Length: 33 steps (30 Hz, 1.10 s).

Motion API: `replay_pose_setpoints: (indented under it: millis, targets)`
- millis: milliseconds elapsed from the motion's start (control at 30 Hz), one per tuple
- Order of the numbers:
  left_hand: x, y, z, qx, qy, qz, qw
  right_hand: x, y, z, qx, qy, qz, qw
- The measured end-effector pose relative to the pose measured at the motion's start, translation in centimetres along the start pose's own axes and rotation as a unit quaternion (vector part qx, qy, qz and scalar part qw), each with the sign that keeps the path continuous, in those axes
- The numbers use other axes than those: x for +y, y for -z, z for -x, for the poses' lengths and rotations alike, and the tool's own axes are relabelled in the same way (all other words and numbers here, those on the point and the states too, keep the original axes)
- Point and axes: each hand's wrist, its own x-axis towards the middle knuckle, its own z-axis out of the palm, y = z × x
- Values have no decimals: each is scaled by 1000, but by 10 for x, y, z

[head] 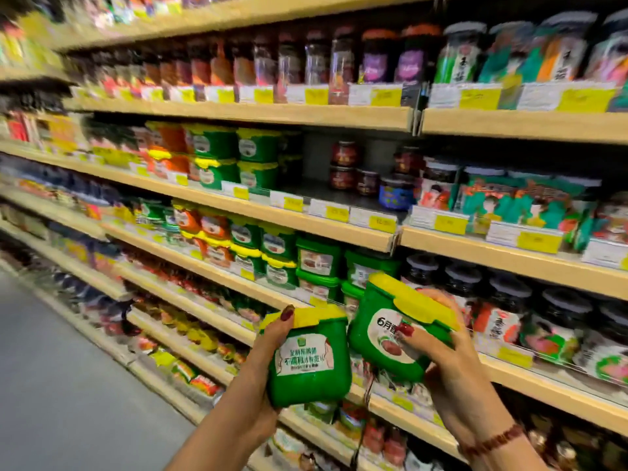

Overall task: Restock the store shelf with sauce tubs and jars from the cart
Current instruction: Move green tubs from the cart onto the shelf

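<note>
The left hand (269, 351) grips 1 green sauce tub (311, 365) from its left side, thumb curled onto the edge of the yellow lid and the fingers wrapped behind and under the base. This tub stands roughly upright, its white label facing the camera. The right hand (455, 363) holds a second green tub (384, 338) just beside the first, tilted so its yellow lid points up and to the right. Its thumb presses the label and its fingers curl over the lid from the far side. Whether the 2 tubs touch cannot be told. Both are held in the air in front of the wooden shelving (258, 205), level with a row of stacked green tubs (317, 258) and dark-lidded jars (462, 283). 1 shelf higher, more stacked yellow-lidded tubs (256, 158) sit left of an open gap, with small red jars (343, 164) to the gap's right. Yellow price tags (382, 223) line the shelf edges. A beaded bracelet (489, 440) circles the right wrist. Grey floor (51, 368) lies to the left.
</note>
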Motion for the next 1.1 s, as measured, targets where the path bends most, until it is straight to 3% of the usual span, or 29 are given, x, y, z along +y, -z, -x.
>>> replay_pose_setpoints:
  millis: [267, 467, 633, 833, 1100]
  targets:
    - [51, 27, -46, 5, -76, -4, 997, 11, -48, -82, -46, 21, -3, 999]
    - [89, 39, -88, 52, -126, -2, 991, 19, -76, -158, -94, 31, -11, 995]
    - [129, 47, -111, 83, -182, -89, 976, 32, -103, -210, -142, 16, -13, 990]
    - [153, 88, -148, 66, -225, 4, 972, 58, -138, -258, -190, 1, -7, 982]
    - [221, 158, -200, 34, -222, -3, 974, 91, -207, -316, -149, 41, 20, 988]
